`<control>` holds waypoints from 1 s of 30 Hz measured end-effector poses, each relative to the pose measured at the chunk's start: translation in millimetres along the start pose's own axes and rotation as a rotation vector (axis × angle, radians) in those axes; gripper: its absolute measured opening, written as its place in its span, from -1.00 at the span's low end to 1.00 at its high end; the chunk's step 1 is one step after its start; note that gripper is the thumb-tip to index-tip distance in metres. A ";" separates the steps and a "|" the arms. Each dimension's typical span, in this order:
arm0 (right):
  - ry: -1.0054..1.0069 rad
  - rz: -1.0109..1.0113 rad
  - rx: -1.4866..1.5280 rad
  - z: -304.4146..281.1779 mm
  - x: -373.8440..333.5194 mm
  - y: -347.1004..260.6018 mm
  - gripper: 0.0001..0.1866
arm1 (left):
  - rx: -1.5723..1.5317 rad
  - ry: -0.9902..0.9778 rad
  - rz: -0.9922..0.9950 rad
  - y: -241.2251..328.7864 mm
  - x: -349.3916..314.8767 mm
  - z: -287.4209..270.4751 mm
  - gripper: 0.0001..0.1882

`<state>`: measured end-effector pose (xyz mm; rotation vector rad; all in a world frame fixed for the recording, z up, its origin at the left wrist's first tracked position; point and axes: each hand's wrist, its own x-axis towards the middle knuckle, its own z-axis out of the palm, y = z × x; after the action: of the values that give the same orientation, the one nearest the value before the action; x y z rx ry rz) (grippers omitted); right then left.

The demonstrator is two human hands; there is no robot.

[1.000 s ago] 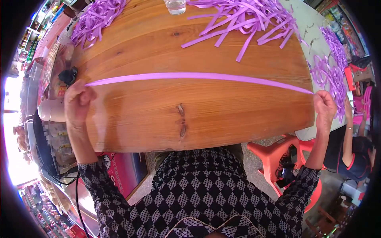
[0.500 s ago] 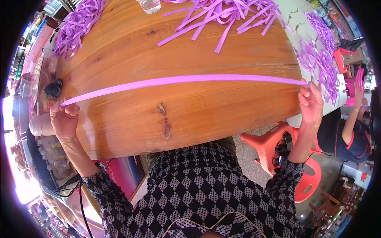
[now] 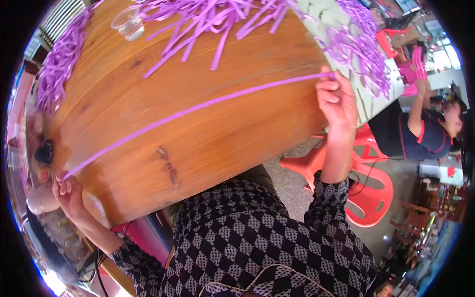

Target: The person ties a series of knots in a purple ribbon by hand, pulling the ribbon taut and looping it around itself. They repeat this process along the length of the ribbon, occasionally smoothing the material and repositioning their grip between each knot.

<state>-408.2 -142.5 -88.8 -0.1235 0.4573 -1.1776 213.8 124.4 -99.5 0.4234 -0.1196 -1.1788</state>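
A long purple ribbon [image 3: 198, 107] stretches taut between my hands, slanting up to the right above the wooden table [image 3: 237, 128]. At the table's left end, my left hand [image 3: 70, 197] pinches one end of it. My right hand [image 3: 338, 101] grips the other end between thumb and fingers, raised near the table's right edge. The ribbon looks narrow, as though seen partly edge-on or folded lengthwise.
Purple ribbon strips [image 3: 208, 24] lie at the table's far side, with another bundle [image 3: 62, 59] at far left. A plastic cup [image 3: 130, 27] stands between them. Curled ribbons [image 3: 356, 54] cover a pale table. Red chairs [image 3: 371, 198] and another person [image 3: 428, 123] are at right.
My right hand has moved up and left, my left hand lower, so the ribbon slants more. It looks narrower. The whole view has also turned.
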 end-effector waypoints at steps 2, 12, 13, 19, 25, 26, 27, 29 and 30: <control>0.059 -0.025 -0.006 5.2 -2.3 4.6 -0.77 | -0.034 0.042 -0.030 -15.3 -1.8 12.0 -0.85; 0.045 -0.260 -0.316 17.1 -8.7 30.5 -0.80 | 0.359 0.387 0.237 -92.0 -14.8 82.4 -0.84; -0.009 -0.245 -0.441 21.5 -12.6 34.2 -0.80 | 0.567 0.100 0.184 -96.2 -14.6 76.8 -0.81; -0.145 -0.080 -0.800 41.2 -17.0 81.4 -0.82 | 0.961 -0.052 0.114 -195.3 -21.6 136.2 -0.75; -0.166 0.078 -0.901 58.1 -25.4 121.8 -0.86 | 0.761 -0.091 -0.251 -255.9 -20.1 152.5 -0.68; -0.190 0.083 -0.960 58.8 -27.4 126.1 -0.87 | 0.765 -0.084 -0.249 -259.7 -21.0 154.5 -0.68; -0.222 0.108 -0.968 59.0 -28.5 130.7 -0.85 | 0.758 -0.088 -0.304 -261.4 -22.5 156.6 -0.70; -0.250 0.144 -0.970 66.3 -36.7 140.5 -0.83 | 0.778 -0.086 -0.360 -266.8 -23.5 160.5 -0.74; -0.268 0.168 -0.982 68.8 -41.0 144.1 -0.81 | 0.782 -0.079 -0.360 -268.8 -23.6 160.6 -0.74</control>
<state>-268.4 -59.0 -62.5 -1.0546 0.7568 -0.6705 -78.5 20.0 -52.1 1.1191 -0.6029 -1.4801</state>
